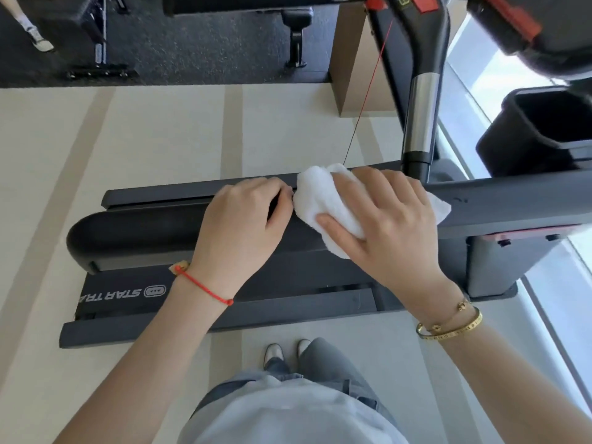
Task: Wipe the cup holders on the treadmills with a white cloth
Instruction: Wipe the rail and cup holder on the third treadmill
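A bunched white cloth [323, 200] is held in the air in front of me, above the dark treadmill [160, 232] seen far below. My right hand [384, 222] grips the cloth from the right, thumb under it and fingers over its top. My left hand [243, 219] is beside it, fingertips curled and pinching the cloth's left edge. A deep black cup holder [525, 136] on the treadmill console shows at the right edge, apart from both hands.
The treadmill's silver and black upright [419, 116] rises just behind my right hand, with a thin red safety cord [368, 88] hanging beside it. Weight benches [298, 33] stand on dark flooring at the back. My shoes [288, 350] are on pale floor beside the treadmill deck.
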